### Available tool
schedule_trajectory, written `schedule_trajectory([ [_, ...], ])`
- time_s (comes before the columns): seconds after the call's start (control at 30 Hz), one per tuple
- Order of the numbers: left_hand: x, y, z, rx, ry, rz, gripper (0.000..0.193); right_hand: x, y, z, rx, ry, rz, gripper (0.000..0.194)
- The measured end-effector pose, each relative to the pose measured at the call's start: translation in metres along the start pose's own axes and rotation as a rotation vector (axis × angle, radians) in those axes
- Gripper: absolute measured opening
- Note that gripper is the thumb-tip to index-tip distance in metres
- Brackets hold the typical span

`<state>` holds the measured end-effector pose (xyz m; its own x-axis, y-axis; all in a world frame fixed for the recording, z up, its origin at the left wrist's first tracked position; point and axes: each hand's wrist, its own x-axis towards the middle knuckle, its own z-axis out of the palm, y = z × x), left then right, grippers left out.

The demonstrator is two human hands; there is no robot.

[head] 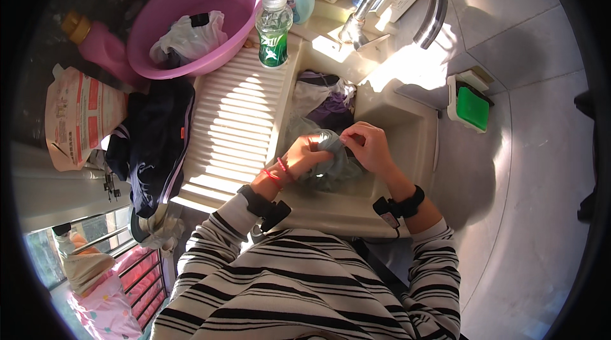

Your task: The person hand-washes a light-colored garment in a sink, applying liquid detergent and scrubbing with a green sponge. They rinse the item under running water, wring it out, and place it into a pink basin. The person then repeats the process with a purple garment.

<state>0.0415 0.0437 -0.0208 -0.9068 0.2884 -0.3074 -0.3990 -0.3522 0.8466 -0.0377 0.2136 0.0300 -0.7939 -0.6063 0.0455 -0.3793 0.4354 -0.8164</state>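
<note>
Over the basin of a laundry sink (410, 149), my left hand (308, 154) grips a bunched light grey-green cloth (334, 168). My right hand (367, 145) is just to its right, thumb and forefinger pinching a small bit of the same cloth. The lower part of the cloth hangs into the basin. Behind my hands, white cloth and a dark purple garment (331, 106) lie in the basin's far left part. A ribbed washboard (238, 125) adjoins the basin on the left.
A green-labelled clear bottle (273, 29) stands at the washboard's back edge, beside a pink basin (238, 48) holding white cloth (191, 39). A curved metal faucet (372, 1) rises behind the sink. Dark clothing (160, 139) lies left. A green soap box (471, 107) is on the right wall.
</note>
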Motion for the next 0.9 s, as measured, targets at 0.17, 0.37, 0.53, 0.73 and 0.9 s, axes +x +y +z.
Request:
schedule_trajectory([
  [0.17, 0.004, 0.002, -0.004, -0.003, 0.019, 0.053, 0.015, 0.007, 0.030, -0.011, 0.429, 0.092, 0.302, 0.012],
  [0.37, 0.011, -0.008, -0.006, -0.032, 0.052, -0.006, 0.016, 0.032, 0.105, -0.047, 0.038, 0.642, 0.101, 0.015],
  [0.53, 0.011, -0.010, -0.006, 0.031, 0.098, -0.005, 0.017, 0.039, 0.154, -0.073, -0.296, 0.765, 0.107, 0.019],
  [0.73, 0.009, -0.010, -0.007, -0.101, 0.087, -0.012, 0.018, 0.037, 0.154, -0.097, -0.219, 0.614, 0.407, 0.030],
  [0.9, 0.010, -0.013, -0.008, -0.050, 0.096, 0.016, 0.015, 0.034, 0.145, -0.105, -0.250, 0.550, 0.385, 0.035],
])
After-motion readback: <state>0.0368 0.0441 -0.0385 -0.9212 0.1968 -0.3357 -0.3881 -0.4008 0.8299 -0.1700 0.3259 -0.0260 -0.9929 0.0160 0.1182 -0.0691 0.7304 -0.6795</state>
